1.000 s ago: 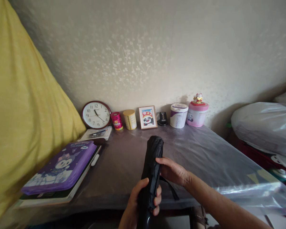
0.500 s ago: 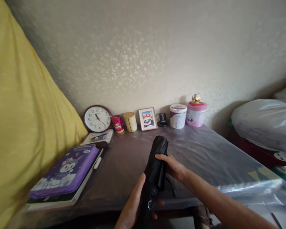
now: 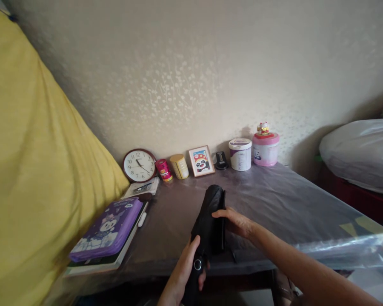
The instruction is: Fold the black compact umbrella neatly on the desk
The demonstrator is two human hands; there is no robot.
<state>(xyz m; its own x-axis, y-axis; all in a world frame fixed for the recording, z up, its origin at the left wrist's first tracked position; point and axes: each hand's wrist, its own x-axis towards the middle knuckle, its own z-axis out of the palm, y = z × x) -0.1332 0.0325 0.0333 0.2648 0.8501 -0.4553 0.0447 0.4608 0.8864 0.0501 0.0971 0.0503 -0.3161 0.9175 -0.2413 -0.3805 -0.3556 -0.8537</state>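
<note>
A black folding umbrella (image 3: 207, 223), its canopy rolled into a bundle, tilts up and away from me over the table's front edge. My left hand (image 3: 185, 263) is wrapped round its handle, thumb on top just beside a round silver-rimmed button (image 3: 198, 264). Higher up, my right hand (image 3: 234, 219) grips the canopy from the right side. Its thumb lies across the black fabric, and the other fingers are mostly hidden behind it. A loose flap of the canopy stands out along the right side.
On the table (image 3: 268, 199), a clock (image 3: 139, 165), pink can (image 3: 164, 171), yellow-lidded can (image 3: 179, 166), framed panda picture (image 3: 201, 161), white tub (image 3: 240, 155) and pink tub (image 3: 265, 149) line the wall. A purple case (image 3: 110, 229) lies on books at left, beside a yellow curtain (image 3: 44, 170).
The canopy has turned in my hands, so its flap now shows on the right and the handle button faces me more. My view has shifted slightly.
</note>
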